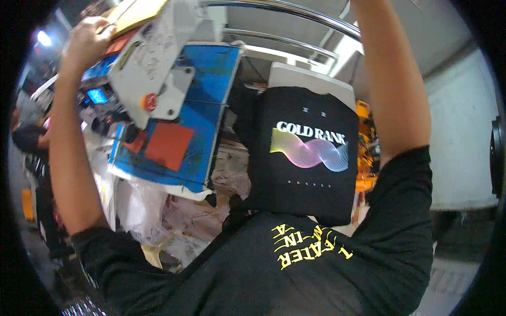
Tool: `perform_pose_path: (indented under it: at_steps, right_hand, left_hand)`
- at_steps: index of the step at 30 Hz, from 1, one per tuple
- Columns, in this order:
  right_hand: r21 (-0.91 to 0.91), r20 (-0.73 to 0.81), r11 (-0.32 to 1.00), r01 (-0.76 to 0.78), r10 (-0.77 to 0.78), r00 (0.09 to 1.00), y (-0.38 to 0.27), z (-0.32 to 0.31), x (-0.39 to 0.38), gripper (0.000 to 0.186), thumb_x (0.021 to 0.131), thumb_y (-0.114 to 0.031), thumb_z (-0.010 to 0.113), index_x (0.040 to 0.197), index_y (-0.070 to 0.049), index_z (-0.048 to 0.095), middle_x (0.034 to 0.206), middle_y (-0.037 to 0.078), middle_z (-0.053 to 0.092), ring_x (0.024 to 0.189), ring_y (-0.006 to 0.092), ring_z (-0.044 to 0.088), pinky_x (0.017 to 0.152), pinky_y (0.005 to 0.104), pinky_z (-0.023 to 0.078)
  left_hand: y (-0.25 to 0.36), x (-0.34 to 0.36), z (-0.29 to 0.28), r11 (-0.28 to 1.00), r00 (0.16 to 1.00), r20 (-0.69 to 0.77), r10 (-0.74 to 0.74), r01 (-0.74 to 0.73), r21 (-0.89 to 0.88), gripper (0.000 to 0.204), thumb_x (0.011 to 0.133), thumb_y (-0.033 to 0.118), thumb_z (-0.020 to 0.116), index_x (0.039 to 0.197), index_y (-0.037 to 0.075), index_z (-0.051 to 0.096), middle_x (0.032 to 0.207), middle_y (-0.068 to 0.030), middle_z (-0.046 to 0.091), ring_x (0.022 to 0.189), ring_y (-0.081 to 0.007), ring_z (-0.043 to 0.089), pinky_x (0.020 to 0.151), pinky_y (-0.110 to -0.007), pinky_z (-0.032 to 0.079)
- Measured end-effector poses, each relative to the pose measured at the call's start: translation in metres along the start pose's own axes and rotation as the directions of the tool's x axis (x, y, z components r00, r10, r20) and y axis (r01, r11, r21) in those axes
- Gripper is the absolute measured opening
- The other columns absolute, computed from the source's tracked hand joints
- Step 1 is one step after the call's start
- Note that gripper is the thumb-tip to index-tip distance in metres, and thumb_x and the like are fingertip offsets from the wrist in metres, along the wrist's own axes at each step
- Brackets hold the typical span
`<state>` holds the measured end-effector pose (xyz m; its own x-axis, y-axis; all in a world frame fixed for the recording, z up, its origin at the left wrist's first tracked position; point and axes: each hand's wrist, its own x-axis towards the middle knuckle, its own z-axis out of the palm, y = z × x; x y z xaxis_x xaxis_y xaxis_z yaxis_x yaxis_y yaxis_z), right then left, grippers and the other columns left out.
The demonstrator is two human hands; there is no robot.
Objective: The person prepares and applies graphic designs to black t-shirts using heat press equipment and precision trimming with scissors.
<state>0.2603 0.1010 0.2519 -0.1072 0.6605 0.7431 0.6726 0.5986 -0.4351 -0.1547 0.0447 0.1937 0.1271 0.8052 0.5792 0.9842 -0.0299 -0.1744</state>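
My left hand [95, 32] is raised at the upper left, its fingers curled on the edge of a flat yellow piece [134, 17]. What kind of piece that is, I cannot make out. My right forearm [390, 79] reaches up past the top edge, so the right hand is out of the picture. Between my arms, a black T-shirt [305, 195] lies spread over a pale flat board [311, 76]. Its front bears white lettering and a wavy print running from yellow through pink to blue.
A grey machine part [142, 68] with a red button [149, 101] stands over a blue tabletop [208, 116]. Red-orange sheets [169, 145] lie on it. Chrome rails [295, 10] cross the top. Orange equipment [363, 142] sits right of the shirt. Another person [39, 158] is at far left.
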Motion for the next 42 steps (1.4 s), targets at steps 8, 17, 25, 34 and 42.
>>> perform_pose_path:
  at_steps: [8,17,25,34,42]
  right_hand:
    - [0.358,0.330,0.894,-0.270,0.149,0.932,0.123,-0.034,-0.133,0.017,0.097,-0.017,0.068,0.103,-0.002,0.066,0.089,0.002,0.068,0.084,0.0103,0.062,0.079,0.0273,0.050]
    - [-0.235,0.365,0.970,-0.059,0.144,0.920,0.398,0.026,-0.296,0.028,0.092,-0.023,0.068,0.113,-0.005,0.071,0.107,0.019,0.072,0.107,0.0399,0.066,0.095,0.0460,0.052]
    - [-0.021,0.787,0.878,-0.477,0.309,0.534,0.408,-0.010,-0.249,0.026,0.080,-0.020,0.083,0.098,-0.003,0.074,0.094,0.013,0.074,0.089,0.0242,0.069,0.083,0.0361,0.052]
    - [0.077,0.657,0.792,-0.605,0.416,0.628,0.411,-0.026,-0.246,0.021,0.082,-0.021,0.084,0.091,-0.004,0.077,0.085,0.005,0.073,0.084,0.0141,0.065,0.078,0.0298,0.052]
    - [0.244,0.793,0.568,-0.786,0.350,0.499,0.441,-0.040,-0.264,0.021,0.085,-0.017,0.082,0.099,-0.003,0.076,0.092,0.001,0.072,0.085,0.0103,0.064,0.080,0.0264,0.051]
  left_hand:
    - [0.287,0.027,0.005,0.729,0.810,0.264,0.523,-0.265,-0.632,0.053,0.088,0.021,0.074,0.133,0.002,0.055,0.105,-0.0207,0.069,0.099,-0.0319,0.068,0.084,-0.041,0.052]
    - [0.413,0.040,0.248,0.522,0.849,0.310,0.427,0.049,-0.852,0.032,0.095,0.010,0.061,0.125,0.001,0.057,0.112,-0.0265,0.068,0.109,-0.0425,0.065,0.094,-0.046,0.050]
    - [0.511,0.045,0.344,-0.156,0.715,0.577,0.396,0.671,-0.725,0.031,0.102,0.003,0.052,0.133,0.001,0.056,0.126,-0.0118,0.066,0.117,-0.0221,0.063,0.106,-0.037,0.045]
    - [0.494,0.055,0.380,0.303,-0.113,0.452,0.885,0.877,-0.374,0.035,0.092,-0.003,0.059,0.126,0.004,0.063,0.117,-0.0036,0.069,0.107,-0.0113,0.065,0.097,-0.024,0.050]
    - [0.501,0.061,0.392,0.333,-0.089,0.465,0.881,0.814,-0.476,0.042,0.080,-0.006,0.059,0.120,0.006,0.068,0.106,0.0035,0.066,0.088,-0.0089,0.060,0.081,-0.018,0.046]
